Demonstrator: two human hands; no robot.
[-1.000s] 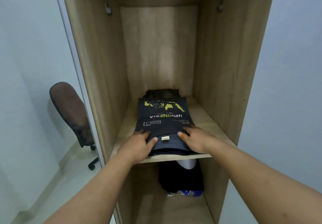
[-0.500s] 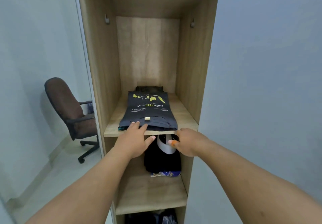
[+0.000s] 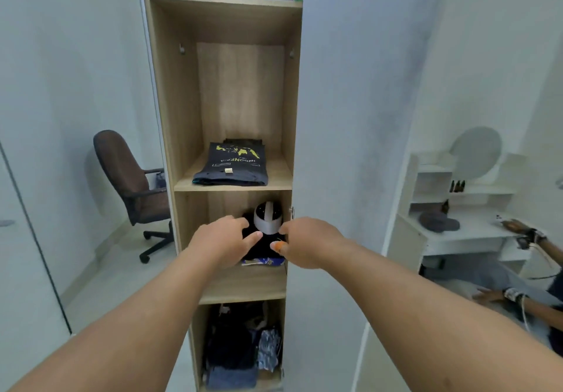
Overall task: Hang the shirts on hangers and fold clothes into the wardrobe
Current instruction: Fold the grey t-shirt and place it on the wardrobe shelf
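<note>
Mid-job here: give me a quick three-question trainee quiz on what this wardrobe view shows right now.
1. True or false: the folded dark shirt lies on the wardrobe shelf above the one with the black-and-white cap.
2. Which hand holds something? A) left hand B) right hand C) neither
3. Fill in: the brown office chair stands to the ___ of the wardrobe.

Key: 1 true. 2 C, both hands hang in front of the cap shelf, fingers loose, gripping nothing. 3 left.

dark yellow-printed shirt point(image 3: 232, 164), brown chair point(image 3: 126, 175)
</note>
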